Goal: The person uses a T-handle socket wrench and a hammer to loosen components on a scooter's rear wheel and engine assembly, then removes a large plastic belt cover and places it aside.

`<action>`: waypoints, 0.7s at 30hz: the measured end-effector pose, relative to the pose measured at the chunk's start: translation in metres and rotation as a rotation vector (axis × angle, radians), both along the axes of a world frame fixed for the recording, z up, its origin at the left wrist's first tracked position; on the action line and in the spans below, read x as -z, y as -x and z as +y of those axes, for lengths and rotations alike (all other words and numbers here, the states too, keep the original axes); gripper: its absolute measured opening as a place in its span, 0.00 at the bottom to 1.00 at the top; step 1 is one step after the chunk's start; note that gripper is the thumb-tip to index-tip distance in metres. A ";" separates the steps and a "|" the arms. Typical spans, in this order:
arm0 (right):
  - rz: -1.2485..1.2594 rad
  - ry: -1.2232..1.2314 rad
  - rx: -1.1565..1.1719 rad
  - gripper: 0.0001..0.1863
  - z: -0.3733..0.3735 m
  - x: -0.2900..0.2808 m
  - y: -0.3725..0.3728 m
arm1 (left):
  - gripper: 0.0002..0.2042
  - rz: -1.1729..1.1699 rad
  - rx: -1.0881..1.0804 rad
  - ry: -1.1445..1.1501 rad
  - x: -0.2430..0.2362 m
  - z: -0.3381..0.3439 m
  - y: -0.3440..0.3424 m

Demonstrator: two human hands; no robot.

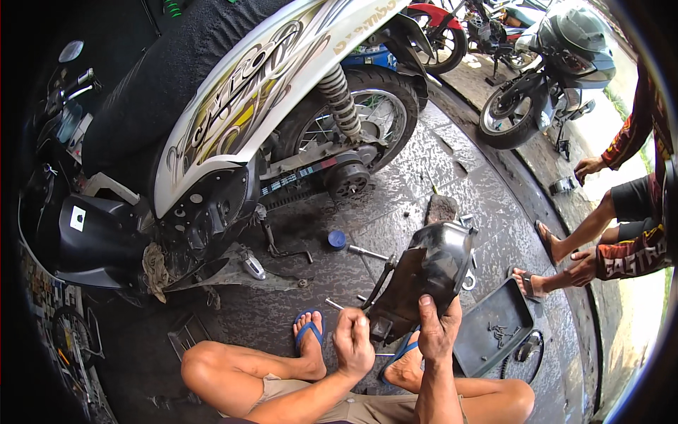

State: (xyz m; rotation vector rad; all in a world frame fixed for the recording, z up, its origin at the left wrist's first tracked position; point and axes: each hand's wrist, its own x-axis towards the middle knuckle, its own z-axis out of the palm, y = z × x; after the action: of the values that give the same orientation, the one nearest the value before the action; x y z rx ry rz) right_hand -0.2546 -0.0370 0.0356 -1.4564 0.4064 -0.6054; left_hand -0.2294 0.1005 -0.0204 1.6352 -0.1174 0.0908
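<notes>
My right hand (439, 328) grips the lower edge of a black engine side cover (441, 254), thumb on its face. The cover is tilted up in front of me, with a dark lever (381, 279) along its left side. My left hand (353, 343) is closed in a fist beside the cover's lower left corner. A thin shaft shows just right of that fist; what the fingers enclose is hidden. Ahead stands a white scooter (261, 92) with its drive belt (300, 180) exposed below the rear wheel (381, 116).
A grey tray (487, 360) with several bolts lies right of my feet. On the floor are a blue cap (337, 240), a socket tool (367, 252), a ring spanner (469, 280) and a brown block (443, 209). Another person's hand (583, 267) and feet are at right, near parked motorcycles (519, 106).
</notes>
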 end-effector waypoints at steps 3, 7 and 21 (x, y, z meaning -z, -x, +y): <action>0.012 0.067 0.037 0.18 -0.003 0.003 -0.006 | 0.09 0.323 0.112 -0.040 0.037 0.023 0.035; -0.060 -0.058 0.010 0.18 -0.001 0.001 -0.006 | 0.11 0.737 0.056 0.208 0.077 0.027 -0.001; -0.030 -0.085 -0.026 0.18 -0.005 -0.005 0.021 | 0.17 0.859 0.037 0.121 0.151 -0.020 -0.074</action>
State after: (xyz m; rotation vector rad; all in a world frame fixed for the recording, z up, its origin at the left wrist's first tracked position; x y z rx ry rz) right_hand -0.2758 -0.0423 0.0406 -1.3687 0.3845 -0.5813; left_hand -0.1558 0.0801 -0.1713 1.4281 0.5057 -0.6177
